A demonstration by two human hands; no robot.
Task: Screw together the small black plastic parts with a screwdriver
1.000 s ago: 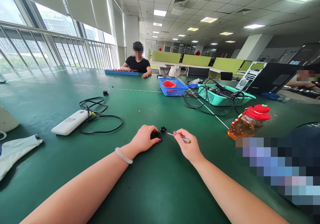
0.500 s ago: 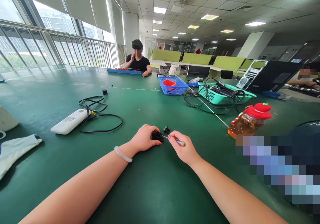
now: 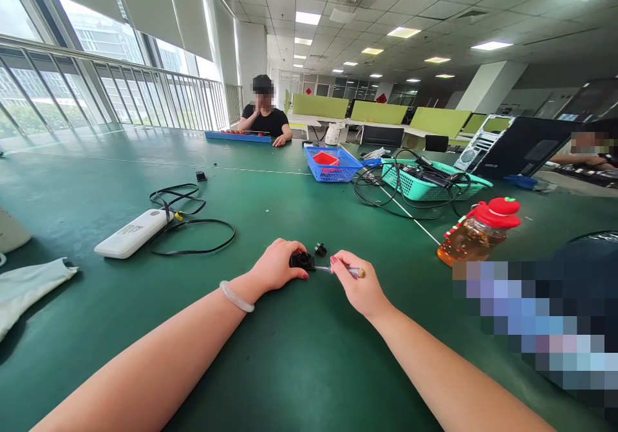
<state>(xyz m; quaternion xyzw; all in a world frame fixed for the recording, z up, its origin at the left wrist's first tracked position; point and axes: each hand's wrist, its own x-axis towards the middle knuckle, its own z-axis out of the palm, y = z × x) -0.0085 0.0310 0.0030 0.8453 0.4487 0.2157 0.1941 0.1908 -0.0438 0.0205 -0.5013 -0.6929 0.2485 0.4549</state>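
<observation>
On the green tabletop [image 3: 270, 367], my left hand [image 3: 276, 266] grips a small black device [image 3: 302, 261] between thumb and fingers. My right hand [image 3: 356, 284] is closed around the handle of a thin screwdriver [image 3: 350, 271], whose shaft points left. Its tip is at the right side of the black device; whether it touches is too small to tell. Just behind, between the two hands, lies a small black part [image 3: 320, 249] with metal bits on it.
A white power bank [image 3: 131, 234] with a looped black cable lies left. Further back are a blue basket [image 3: 333, 165], a teal basket [image 3: 425, 187] with cables and a red-lidded bottle [image 3: 477, 232]. A person [image 3: 264, 120] sits across the table.
My right hand has moved slightly right with the screwdriver, and more of the shaft shows. My left hand still holds the black device. The whole view has shifted slightly.
</observation>
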